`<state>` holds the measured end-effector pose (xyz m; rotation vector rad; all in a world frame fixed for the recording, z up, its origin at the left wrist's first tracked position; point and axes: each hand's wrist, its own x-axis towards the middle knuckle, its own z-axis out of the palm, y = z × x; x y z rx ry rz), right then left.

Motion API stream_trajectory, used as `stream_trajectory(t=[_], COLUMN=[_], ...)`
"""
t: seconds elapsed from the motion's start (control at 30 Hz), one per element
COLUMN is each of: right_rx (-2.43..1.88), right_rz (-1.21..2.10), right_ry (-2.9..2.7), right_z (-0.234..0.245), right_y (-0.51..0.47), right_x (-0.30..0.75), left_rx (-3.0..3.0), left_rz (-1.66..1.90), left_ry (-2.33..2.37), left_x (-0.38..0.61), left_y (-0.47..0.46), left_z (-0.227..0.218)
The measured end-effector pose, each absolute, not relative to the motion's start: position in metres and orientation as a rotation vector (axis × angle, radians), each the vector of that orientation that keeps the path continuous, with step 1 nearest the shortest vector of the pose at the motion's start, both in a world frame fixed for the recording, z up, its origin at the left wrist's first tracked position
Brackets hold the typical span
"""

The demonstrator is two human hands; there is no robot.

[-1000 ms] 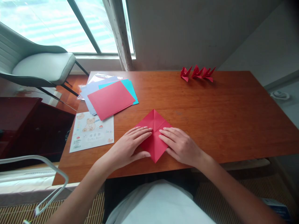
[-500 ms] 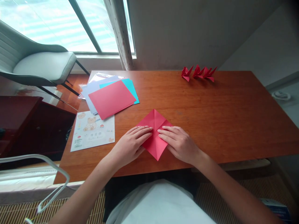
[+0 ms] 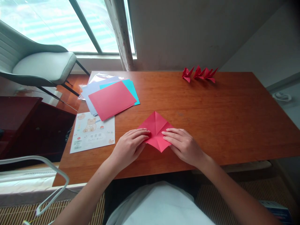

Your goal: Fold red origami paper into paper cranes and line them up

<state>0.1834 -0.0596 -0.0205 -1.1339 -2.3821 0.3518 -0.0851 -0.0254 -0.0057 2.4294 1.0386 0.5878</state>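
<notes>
A red folded paper square (image 3: 156, 128) lies as a diamond on the wooden table (image 3: 211, 125), near its front edge. My left hand (image 3: 128, 147) rests on the paper's left corner, fingers together and pinching the near flap. My right hand (image 3: 184, 145) grips the right corner in the same way. The near point of the paper is lifted off the table and tilted toward the far side. Creases run across the upper half of the paper.
A fan of coloured sheets (image 3: 111, 97), red on top, lies at the table's left. A printed card with bears (image 3: 93, 132) sits below it. Three red paper cranes (image 3: 199, 73) stand at the far edge. A grey chair (image 3: 39, 65) stands by the window.
The near point of the red paper has risen off the table and moved away from me. Both hands shifted slightly outward along the flap's edges.
</notes>
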Motion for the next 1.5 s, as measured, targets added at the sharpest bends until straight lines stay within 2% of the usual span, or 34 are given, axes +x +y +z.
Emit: stream_trajectory(t=[0.23, 0.4, 0.67, 0.83, 0.93, 1.1, 1.27, 1.5], right_rx=[-1.132, -1.165, -1.512, -1.451, -1.258, -1.078, -1.08, -1.082], right_rz=[0.329, 0.431, 0.614, 0.615, 0.628, 0.495, 0.309, 0.291], right_ry=[-2.401, -2.278, -1.874, -1.903, -1.978, -2.263, -2.446, -2.5], right_z=[-0.018, -0.017, -0.013, -0.012, -0.012, -0.017, -0.018, -0.018], right_y=[-0.067, -0.065, -0.036, -0.03, -0.035, -0.053, -0.066, -0.065], right_x=[0.19, 0.189, 0.172, 0.169, 0.177, 0.192, 0.185, 0.169], left_rx=[2.492, 2.418, 2.329, 2.305, 2.292, 2.515, 2.685, 2.749], left_rz=[0.55, 0.594, 0.585, 0.594, 0.604, 0.35, 0.217, 0.193], left_ry=[0.936, 0.987, 1.276, 1.285, 1.076, 0.79, 0.788, 0.832], left_x=[-0.084, -0.08, -0.067, -0.062, -0.064, -0.074, -0.076, -0.073], left_y=[-0.03, -0.029, -0.016, -0.009, -0.008, -0.014, -0.02, -0.02], left_z=[-0.007, -0.002, 0.001, 0.003, 0.005, 0.004, -0.003, -0.005])
